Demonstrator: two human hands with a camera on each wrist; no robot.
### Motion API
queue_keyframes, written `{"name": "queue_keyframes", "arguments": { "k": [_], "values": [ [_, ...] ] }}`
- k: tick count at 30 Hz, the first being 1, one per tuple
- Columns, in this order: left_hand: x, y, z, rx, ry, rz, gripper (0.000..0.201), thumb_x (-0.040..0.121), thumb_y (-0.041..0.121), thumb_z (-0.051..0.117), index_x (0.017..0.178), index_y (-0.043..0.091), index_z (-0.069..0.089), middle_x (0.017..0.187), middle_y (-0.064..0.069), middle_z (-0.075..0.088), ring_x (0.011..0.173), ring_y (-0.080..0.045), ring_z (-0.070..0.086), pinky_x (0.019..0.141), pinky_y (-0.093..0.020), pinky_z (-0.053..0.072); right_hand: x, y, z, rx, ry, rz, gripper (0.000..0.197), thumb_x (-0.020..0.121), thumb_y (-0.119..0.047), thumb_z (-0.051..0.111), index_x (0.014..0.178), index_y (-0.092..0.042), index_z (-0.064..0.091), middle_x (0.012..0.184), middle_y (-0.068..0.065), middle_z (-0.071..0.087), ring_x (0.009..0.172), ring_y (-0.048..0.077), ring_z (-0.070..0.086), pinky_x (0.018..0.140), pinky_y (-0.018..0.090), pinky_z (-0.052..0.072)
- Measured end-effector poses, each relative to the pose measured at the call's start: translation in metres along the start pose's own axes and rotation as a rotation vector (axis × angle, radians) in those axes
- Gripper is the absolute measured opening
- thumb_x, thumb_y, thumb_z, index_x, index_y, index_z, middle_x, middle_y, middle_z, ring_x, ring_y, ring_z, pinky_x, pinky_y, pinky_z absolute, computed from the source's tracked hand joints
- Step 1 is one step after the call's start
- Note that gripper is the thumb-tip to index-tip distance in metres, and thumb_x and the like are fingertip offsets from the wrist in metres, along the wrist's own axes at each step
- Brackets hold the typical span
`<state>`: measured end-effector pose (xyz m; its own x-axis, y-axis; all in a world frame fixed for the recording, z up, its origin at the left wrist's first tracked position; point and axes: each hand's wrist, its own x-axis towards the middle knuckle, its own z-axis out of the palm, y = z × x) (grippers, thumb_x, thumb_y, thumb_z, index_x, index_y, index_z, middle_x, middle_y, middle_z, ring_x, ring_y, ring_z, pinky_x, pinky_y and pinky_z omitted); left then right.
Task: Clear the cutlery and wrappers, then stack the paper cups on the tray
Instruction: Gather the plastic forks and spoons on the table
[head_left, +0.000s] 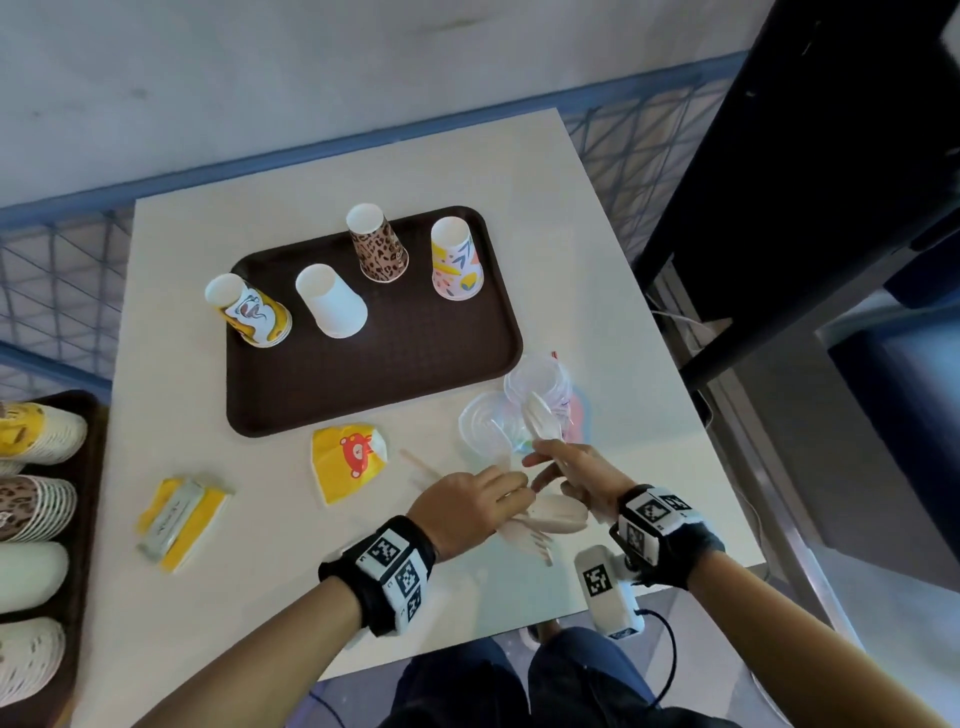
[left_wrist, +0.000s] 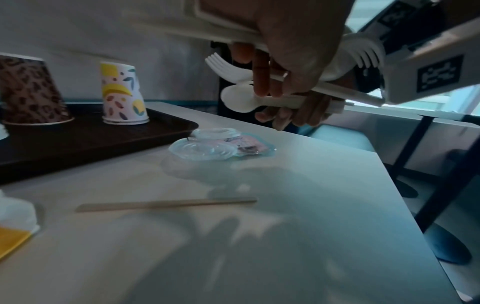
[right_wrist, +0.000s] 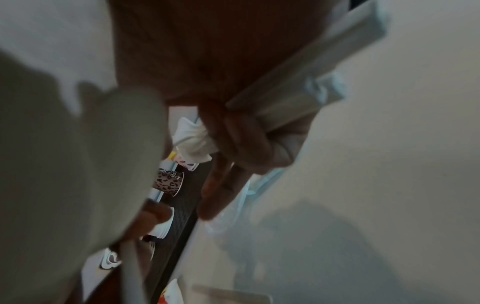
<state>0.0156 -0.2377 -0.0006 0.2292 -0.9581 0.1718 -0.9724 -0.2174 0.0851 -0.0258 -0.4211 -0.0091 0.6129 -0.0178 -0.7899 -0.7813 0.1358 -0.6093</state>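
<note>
Cutlery fills both hands above the near right part of the white counter (head_left: 597, 249): the left hand (head_left: 467, 506) has its fingers curled around a bundle of white plastic cutlery (left_wrist: 239, 100), where a spoon bowl and fork tines show in the left wrist view, and the right hand (head_left: 576, 475) closes on more white pieces, with 1 spoon (head_left: 537, 418) sticking up out of its grip. Beneath the hands, 1 wooden stir stick (left_wrist: 166, 204) lies flat on the counter, beside a crumpled yellow wrapper (head_left: 350, 462) printed with a red bear face. Farther left sits a second yellow wrapper (head_left: 179, 522) with a grey band; its writing is too blurred to read. Clear plastic lids (head_left: 519, 410) rest on a pink and blue packet (left_wrist: 249, 145) just off the tray's near right corner; the packet's print cannot be read. On the brown tray (head_left: 374, 384) stand 4 paper cups, all upside down and apart: a yellow patterned cup (head_left: 252, 312) at the left edge, a plain white cup (head_left: 332, 304), a leopard-print cup (head_left: 376, 244) and a cup with yellow, pink and leaf shapes (head_left: 457, 262). At the far left edge, another tray (head_left: 91, 467) carries rows of nested cups lying on their sides. Black wristbands with square coded markers (head_left: 387, 553) wrap both wrists.
</note>
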Motion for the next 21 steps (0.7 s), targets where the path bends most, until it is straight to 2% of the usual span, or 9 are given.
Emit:
{"name": "queue_keyframes", "arguments": {
  "k": [3,5,7,9,11,14,16,18,21],
  "values": [
    [0.007,0.001,0.003,0.048,0.018,0.061,0.019,0.079,0.009,0.047,0.093,0.022,0.048,0.091,0.009,0.07,0.064,-0.01,0.058,0.041,-0.02,0.044,0.006,0.002,0.005,0.025,-0.143,0.022,0.027,0.085,-0.043,0.055,0.078,-0.017,0.057,0.07,-0.005,0.054,0.054,0.002,0.051,0.064,0.022,0.031],
    [0.012,0.0,0.005,0.045,0.029,0.074,0.02,0.078,0.008,0.047,0.093,0.021,0.049,0.094,0.006,0.071,0.074,-0.011,0.055,0.041,-0.02,0.044,0.011,0.004,0.005,0.036,-0.198,0.01,0.028,0.08,-0.048,0.06,0.082,-0.02,0.059,0.071,-0.006,0.054,0.067,0.006,0.053,0.074,0.026,0.035],
    [0.016,0.0,0.009,0.028,0.021,0.088,0.019,0.078,0.007,0.047,0.091,0.02,0.052,0.098,0.002,0.07,0.083,-0.013,0.054,0.041,-0.022,0.045,0.01,0.001,0.001,0.051,-0.194,0.01,0.022,0.084,-0.04,0.06,0.08,-0.018,0.06,0.06,-0.008,0.052,0.054,0.005,0.046,0.059,0.019,0.034],
    [0.018,0.001,0.014,0.017,0.011,0.1,0.019,0.078,0.007,0.047,0.089,0.02,0.056,0.106,-0.002,0.064,0.085,-0.014,0.062,0.041,-0.023,0.047,0.007,-0.002,-0.003,0.032,-0.152,0.017,0.024,0.089,-0.029,0.056,0.068,-0.018,0.051,0.042,-0.011,0.038,0.037,0.003,0.032,0.042,0.016,0.023],
    [0.022,0.004,0.018,0.019,0.014,0.094,0.022,0.079,0.005,0.044,0.093,0.018,0.055,0.115,-0.005,0.051,0.084,-0.015,0.065,0.04,-0.022,0.046,0.004,-0.003,-0.009,-0.003,-0.129,0.008,0.027,0.089,-0.025,0.056,0.064,-0.018,0.05,0.037,-0.012,0.036,0.035,0.003,0.029,0.039,0.017,0.021],
    [0.026,0.009,0.02,0.003,-0.008,0.033,0.031,0.076,0.005,0.037,0.102,0.018,0.05,0.119,-0.006,0.044,0.076,-0.015,0.065,0.039,-0.022,0.045,0.003,-0.002,-0.02,-0.026,-0.011,-0.082,0.019,0.092,-0.026,0.052,0.077,-0.018,0.06,0.043,-0.013,0.052,0.039,0.002,0.037,0.04,0.015,0.026],
    [0.023,0.007,0.021,-0.036,-0.039,-0.037,0.033,0.074,0.009,0.037,0.103,0.019,0.049,0.111,-0.003,0.051,0.07,-0.013,0.065,0.039,-0.021,0.045,0.004,-0.001,-0.03,-0.047,0.126,-0.176,0.02,0.094,-0.026,0.048,0.08,-0.018,0.06,0.054,-0.006,0.059,0.038,0.002,0.042,0.041,0.015,0.03],
    [0.016,0.001,0.022,-0.102,-0.088,-0.171,0.035,0.069,0.016,0.039,0.102,0.021,0.048,0.092,0.003,0.064,0.059,-0.011,0.065,0.037,-0.018,0.043,0.007,0.0,-0.041,-0.071,0.253,-0.242,0.024,0.094,-0.028,0.048,0.074,-0.018,0.058,0.057,0.0,0.059,0.045,0.009,0.047,0.046,0.02,0.034],
    [0.005,-0.01,0.016,-0.256,-0.128,-0.554,0.038,0.066,0.016,0.046,0.104,0.022,0.049,0.083,0.001,0.073,0.052,-0.018,0.067,0.037,-0.02,0.045,0.012,0.004,-0.055,-0.1,0.401,-0.27,0.032,0.093,-0.034,0.048,0.067,-0.017,0.054,0.054,0.001,0.056,0.052,0.015,0.048,0.057,0.027,0.038]
  ]
}}
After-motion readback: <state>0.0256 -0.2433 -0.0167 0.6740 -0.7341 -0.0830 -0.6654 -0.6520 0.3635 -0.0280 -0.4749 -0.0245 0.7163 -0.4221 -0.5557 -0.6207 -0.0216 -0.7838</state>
